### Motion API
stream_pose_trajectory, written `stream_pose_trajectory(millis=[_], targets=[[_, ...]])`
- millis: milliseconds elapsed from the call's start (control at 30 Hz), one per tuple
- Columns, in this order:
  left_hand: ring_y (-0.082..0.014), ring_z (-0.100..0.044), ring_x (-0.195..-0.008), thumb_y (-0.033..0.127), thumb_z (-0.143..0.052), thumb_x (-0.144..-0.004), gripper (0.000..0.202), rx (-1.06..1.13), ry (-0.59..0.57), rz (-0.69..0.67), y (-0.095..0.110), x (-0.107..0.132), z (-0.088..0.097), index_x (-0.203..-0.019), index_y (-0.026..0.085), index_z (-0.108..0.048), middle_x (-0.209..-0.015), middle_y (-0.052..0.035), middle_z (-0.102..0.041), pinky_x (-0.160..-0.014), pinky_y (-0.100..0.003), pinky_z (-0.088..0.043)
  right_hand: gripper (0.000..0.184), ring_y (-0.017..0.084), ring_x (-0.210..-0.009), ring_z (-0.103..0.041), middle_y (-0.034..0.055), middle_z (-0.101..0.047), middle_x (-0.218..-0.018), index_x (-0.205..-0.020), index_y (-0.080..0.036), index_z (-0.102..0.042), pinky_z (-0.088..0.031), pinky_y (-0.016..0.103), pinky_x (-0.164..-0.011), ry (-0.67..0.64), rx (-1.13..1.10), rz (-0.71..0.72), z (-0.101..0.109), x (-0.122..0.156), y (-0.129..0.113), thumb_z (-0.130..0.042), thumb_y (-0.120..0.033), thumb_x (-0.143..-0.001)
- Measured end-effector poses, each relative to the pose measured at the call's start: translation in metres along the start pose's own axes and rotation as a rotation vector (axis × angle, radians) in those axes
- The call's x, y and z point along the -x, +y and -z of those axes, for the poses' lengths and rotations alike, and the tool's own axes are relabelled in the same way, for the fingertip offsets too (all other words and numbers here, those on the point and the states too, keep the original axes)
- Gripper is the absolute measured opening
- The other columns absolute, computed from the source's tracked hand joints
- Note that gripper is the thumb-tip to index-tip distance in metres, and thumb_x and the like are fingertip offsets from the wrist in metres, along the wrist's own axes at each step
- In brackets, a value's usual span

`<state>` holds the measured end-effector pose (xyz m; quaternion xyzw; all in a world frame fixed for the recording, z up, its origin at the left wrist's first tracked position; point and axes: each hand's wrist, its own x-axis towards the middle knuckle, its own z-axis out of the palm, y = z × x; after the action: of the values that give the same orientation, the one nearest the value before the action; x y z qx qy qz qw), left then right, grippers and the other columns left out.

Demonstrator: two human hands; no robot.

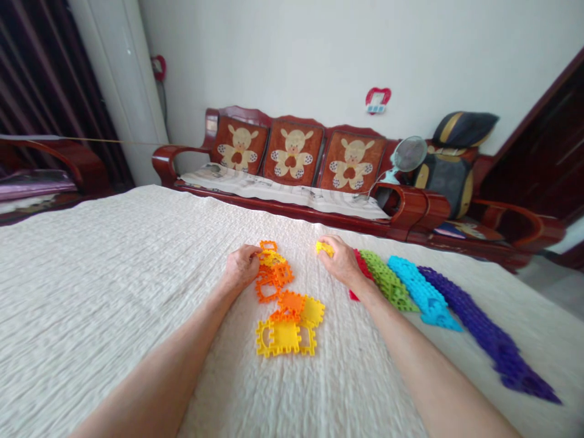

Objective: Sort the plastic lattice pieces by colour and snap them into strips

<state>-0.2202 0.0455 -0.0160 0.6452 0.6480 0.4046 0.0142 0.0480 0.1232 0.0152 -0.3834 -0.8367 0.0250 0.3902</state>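
On the quilted bedspread, in the head view, the left hand curls its fingers together over orange plastic tiles, though whether they clamp them I cannot tell. The right hand pinches a small yellow tile between closed fingertips. Its wrist sits just beside the red and green tile strips, so a careless sweep could knock them askew.

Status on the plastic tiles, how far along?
Looks done: purple tiles, blue tiles, green tiles and red tiles lie in separate colour rows. In hand: the right hand pinches a yellow tile; the left hand is at orange tiles. Left: the mixed orange-and-yellow heap.
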Motion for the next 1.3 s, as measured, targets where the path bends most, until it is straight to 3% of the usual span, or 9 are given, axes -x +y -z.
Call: stream_pose_trajectory(millis=[200, 300, 467, 667, 900, 967, 1067, 1167, 1300], targets=[[-0.0159, -0.066, -0.085, 0.014, -0.046, -0.078, 0.028, 0.116, 0.022, -0.100, 0.003, 0.002, 0.002, -0.091, 0.018, -0.071, -0.093, -0.0043, -0.073, -0.080, -0.027, -0.052, 0.044, 0.022, -0.121, -0.053, 0.0109, -0.059, -0.127, -0.123, -0.019, -0.054, -0.040, 0.043, -0.105, -0.157, -0.236, 0.082, -0.026, 0.014, -0.053, -0.047, -0.016, -0.080], [-0.0156, -0.066, -0.083, 0.014, -0.047, -0.078, 0.029, 0.146, 0.039, -0.079, 0.003, 0.002, 0.001, -0.092, 0.018, -0.071, -0.092, -0.0041, -0.073, -0.079, -0.027, -0.053, 0.046, 0.022, -0.126, -0.049, 0.0126, -0.054, -0.134, -0.130, -0.018, -0.049, -0.037, 0.042, -0.108, -0.243, -0.248, -0.002, -0.035, 0.016, -0.061, -0.046, -0.023, -0.085], [-0.0172, -0.067, -0.086, 0.013, -0.048, -0.075, 0.029, 0.060, 0.029, -0.077, 0.000, 0.001, -0.004, -0.091, 0.018, -0.072, -0.095, -0.0057, -0.072, -0.083, -0.029, -0.053, 0.048, 0.026, -0.122, -0.053, 0.0186, -0.057, -0.130, -0.132, -0.012, -0.047, -0.039, 0.044, -0.104, -0.342, -0.084, -0.120, -0.042, 0.019, -0.062, -0.043, -0.034, -0.090], [-0.0186, -0.065, -0.094, 0.021, -0.049, -0.083, 0.023, -0.013, -0.050, -0.275, -0.004, 0.002, -0.009, -0.090, 0.017, -0.071, -0.100, -0.0076, -0.071, -0.092, -0.033, -0.049, 0.042, 0.022, -0.110, -0.060, 0.0141, -0.065, -0.119, -0.127, -0.014, -0.052, -0.046, 0.037, -0.097, -0.314, -0.096, -0.071, -0.040, 0.023, -0.072, -0.044, -0.027, -0.089], [-0.0184, -0.064, -0.101, 0.020, -0.055, -0.080, 0.022, 0.020, -0.042, -0.305, -0.006, 0.001, -0.009, -0.096, 0.021, -0.071, -0.107, -0.0050, -0.071, -0.097, -0.033, -0.048, 0.040, 0.024, -0.111, -0.060, 0.0124, -0.064, -0.120, -0.123, -0.016, -0.055, -0.045, 0.040, -0.098, -0.180, -0.174, -0.031, -0.039, 0.024, -0.071, -0.051, -0.027, -0.084], [-0.0185, -0.065, -0.102, 0.020, -0.055, -0.081, 0.023, 0.039, -0.040, -0.317, -0.007, 0.002, -0.009, -0.098, 0.021, -0.071, -0.107, -0.0052, -0.071, -0.097, -0.034, -0.048, 0.038, 0.023, -0.106, -0.062, 0.0110, -0.065, -0.117, -0.120, -0.018, -0.057, -0.047, 0.040, -0.095, -0.143, -0.255, -0.099, -0.039, 0.023, -0.071, -0.053, -0.029, -0.083], [-0.0190, -0.065, -0.103, 0.022, -0.057, -0.082, 0.023, 0.058, -0.042, -0.334, -0.007, 0.002, -0.009, -0.100, 0.022, -0.071, -0.109, -0.0059, -0.070, -0.098, -0.036, -0.048, 0.035, 0.021, -0.097, -0.065, 0.0103, -0.068, -0.111, -0.115, -0.019, -0.058, -0.052, 0.035, -0.086, -0.113, -0.457, -0.309, -0.042, 0.019, -0.074, -0.054, -0.034, -0.084], [-0.0198, -0.064, -0.105, 0.024, -0.057, -0.082, 0.025, 0.079, -0.049, -0.349, -0.005, 0.002, -0.008, -0.104, 0.021, -0.071, -0.112, -0.0080, -0.069, -0.098, -0.037, -0.048, 0.036, 0.019, -0.086, -0.067, 0.0088, -0.069, -0.103, -0.113, -0.019, -0.058, -0.054, 0.031, -0.073, -0.155, -0.621, -0.501, -0.044, 0.017, -0.077, -0.056, -0.037, -0.082], [-0.0191, -0.065, -0.104, 0.027, -0.058, -0.083, 0.024, 0.128, -0.074, -0.342, 0.000, 0.002, -0.004, -0.102, 0.020, -0.071, -0.114, -0.0080, -0.068, -0.097, -0.035, -0.049, 0.034, 0.016, -0.075, -0.066, 0.0063, -0.070, -0.095, -0.107, -0.018, -0.060, -0.052, 0.026, -0.062, -0.226, -0.765, -0.608, -0.038, 0.015, -0.081, -0.060, -0.036, -0.078]])
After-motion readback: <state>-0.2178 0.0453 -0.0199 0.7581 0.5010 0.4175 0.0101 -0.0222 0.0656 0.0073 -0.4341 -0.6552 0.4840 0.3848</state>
